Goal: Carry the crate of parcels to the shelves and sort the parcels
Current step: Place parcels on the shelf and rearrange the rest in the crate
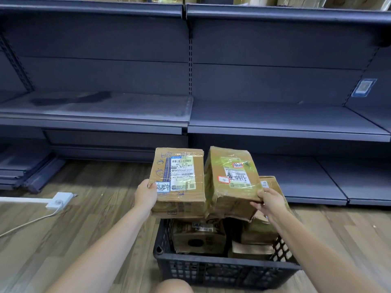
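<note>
A bare knee (172, 286) meets the black crate (222, 269) on wood-plank floor (63, 240) before dark shelves (275, 121). Above the crate, left hand (146, 194) grasps one parcel (177, 180), right hand (269, 203) another (230, 182); several remain inside.

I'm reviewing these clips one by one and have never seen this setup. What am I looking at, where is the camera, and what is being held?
There is no machine here: a person works with bare hands. The single picture comes from a camera worn on the head, looking forward and down. The left hand grips the left box; the right hand grips the right box, which is wrapped in shiny tape. Both boxes are held above a dark crate that stands on the wooden floor with more parcels inside. Behind stand dark shelves. A white power strip lies on the floor at left.
</note>
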`<state>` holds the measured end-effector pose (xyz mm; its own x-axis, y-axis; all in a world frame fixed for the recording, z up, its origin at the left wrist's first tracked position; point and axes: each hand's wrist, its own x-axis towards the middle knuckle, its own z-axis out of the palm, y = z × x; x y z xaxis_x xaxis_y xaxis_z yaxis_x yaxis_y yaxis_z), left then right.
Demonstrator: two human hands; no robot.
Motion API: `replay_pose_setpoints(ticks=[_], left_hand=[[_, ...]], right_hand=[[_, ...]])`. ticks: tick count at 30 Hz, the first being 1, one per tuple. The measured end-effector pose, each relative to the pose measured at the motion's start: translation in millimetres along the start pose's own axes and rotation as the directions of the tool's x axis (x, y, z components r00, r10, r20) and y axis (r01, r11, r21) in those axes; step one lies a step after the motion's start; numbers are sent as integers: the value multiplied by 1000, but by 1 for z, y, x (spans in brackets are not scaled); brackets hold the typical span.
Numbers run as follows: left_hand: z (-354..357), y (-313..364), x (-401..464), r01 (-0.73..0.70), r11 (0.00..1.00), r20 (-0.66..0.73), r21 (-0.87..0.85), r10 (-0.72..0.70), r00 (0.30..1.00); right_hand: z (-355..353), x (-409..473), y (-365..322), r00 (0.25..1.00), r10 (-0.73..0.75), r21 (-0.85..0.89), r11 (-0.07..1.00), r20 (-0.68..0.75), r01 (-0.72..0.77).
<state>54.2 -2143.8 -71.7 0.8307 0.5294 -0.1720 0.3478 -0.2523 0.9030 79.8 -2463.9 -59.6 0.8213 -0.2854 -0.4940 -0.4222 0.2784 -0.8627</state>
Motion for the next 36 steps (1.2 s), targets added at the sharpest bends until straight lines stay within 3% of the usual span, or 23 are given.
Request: replay_pose_setpoints(ticks=[11,17,24,28,32,36], left_hand=[[31,-9,4,12,999,47,39,-14,999],[53,-16,4,1,993,109,119,-14,994],[67,-29,-9,35,992,127,122,-51,991],[70,-30,-7,17,991,178,134,-41,983],[68,-28,-5,-33,976,276,216,-28,961],[64,-32,-2,-58,946,325,320,-52,944]], right_hand=[[-23,-14,-24,992,-112,86,989,-54,117],[-41,-10,-43,987,-116,36,992,-109,120],[-41,2,-4,983,-177,-134,976,-50,169],[-37,11,-2,988,-156,-128,980,-14,153],[-40,15,-9,984,-177,-324,929,34,179],[-45,11,-11,960,-254,-601,752,115,271]])
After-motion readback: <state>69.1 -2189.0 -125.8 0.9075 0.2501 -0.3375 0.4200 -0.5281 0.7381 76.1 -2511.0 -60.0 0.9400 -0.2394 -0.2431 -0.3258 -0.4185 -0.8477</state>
